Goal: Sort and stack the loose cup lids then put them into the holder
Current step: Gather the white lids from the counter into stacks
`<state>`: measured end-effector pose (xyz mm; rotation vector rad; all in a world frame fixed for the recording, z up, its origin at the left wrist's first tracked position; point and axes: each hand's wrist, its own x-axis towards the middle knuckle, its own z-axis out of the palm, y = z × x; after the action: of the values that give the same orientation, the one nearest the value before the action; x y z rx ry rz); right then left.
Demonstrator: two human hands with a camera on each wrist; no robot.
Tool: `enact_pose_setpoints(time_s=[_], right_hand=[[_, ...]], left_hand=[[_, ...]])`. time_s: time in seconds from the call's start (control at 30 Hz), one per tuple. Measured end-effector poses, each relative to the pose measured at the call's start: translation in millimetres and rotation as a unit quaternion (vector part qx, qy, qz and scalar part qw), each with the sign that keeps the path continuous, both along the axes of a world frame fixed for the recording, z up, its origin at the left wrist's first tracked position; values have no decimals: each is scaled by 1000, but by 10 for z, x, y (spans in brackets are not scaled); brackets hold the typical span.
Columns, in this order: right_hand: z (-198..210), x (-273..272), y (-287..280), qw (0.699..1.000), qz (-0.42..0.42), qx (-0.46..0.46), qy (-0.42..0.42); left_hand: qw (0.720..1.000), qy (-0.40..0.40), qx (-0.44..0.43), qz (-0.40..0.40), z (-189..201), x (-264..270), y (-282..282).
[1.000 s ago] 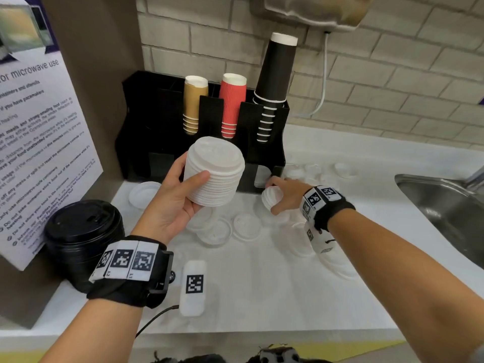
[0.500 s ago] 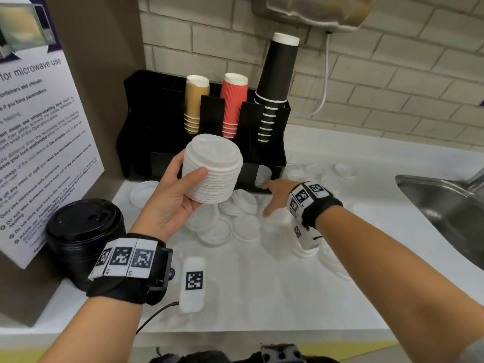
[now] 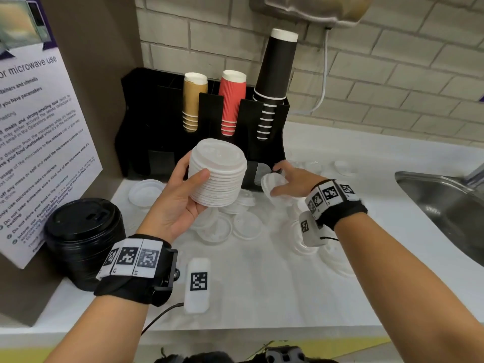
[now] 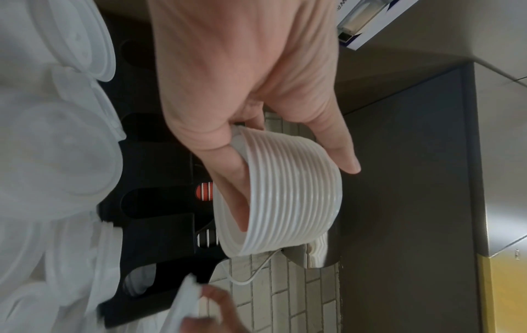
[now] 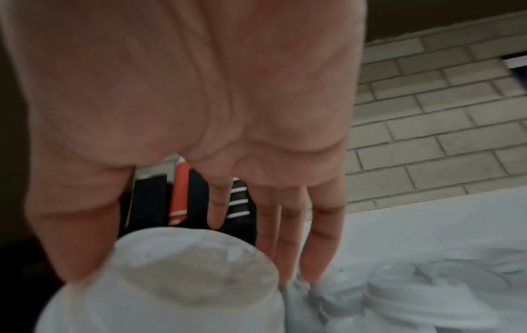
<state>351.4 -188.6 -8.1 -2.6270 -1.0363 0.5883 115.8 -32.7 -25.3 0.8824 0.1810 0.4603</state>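
My left hand (image 3: pixel 183 195) grips a tall stack of white cup lids (image 3: pixel 218 176) above the counter, thumb in front and fingers behind; the left wrist view shows the ribbed stack (image 4: pixel 291 193) in the palm. To its right, my right hand (image 3: pixel 290 182) holds a single white lid (image 3: pixel 273 183) between thumb and fingers, just in front of the black holder (image 3: pixel 146 132). That lid (image 5: pixel 185 270) looks blurred in the right wrist view. Several loose clear and white lids (image 3: pixel 246 226) lie on the white counter under both hands.
The holder carries tan, red and black cup stacks (image 3: pixel 272 82). A stack of black lids (image 3: pixel 83 231) stands at the left by a printed sign (image 3: pixel 39 153). A steel sink (image 3: pixel 445 205) is at the right. A white tagged block (image 3: pixel 197 284) lies near the front edge.
My right hand went down flat onto the loose lids, then came back up holding one white lid near the holder. The left hand kept its stack almost still.
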Motion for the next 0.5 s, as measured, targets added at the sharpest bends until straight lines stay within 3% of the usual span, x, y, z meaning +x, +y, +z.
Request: enact_pose_setpoints(time_s=[0.1,0.3,0.4,0.5], right_hand=[[169,-190,-79,986,-21,139,87],[336,-766,-211,883,-43,437,165],[350,-1005,-264,854,-7,502,138],[374,-1095,-290,855,5,511,90]], left_hand=[[1000,2,-14,-26,-1,47,-71],[999,17,-6,-47,-36,183,-193],[999,19,14,-48,-47,218,-217],[998,27,29,-53,-75,250,-255]])
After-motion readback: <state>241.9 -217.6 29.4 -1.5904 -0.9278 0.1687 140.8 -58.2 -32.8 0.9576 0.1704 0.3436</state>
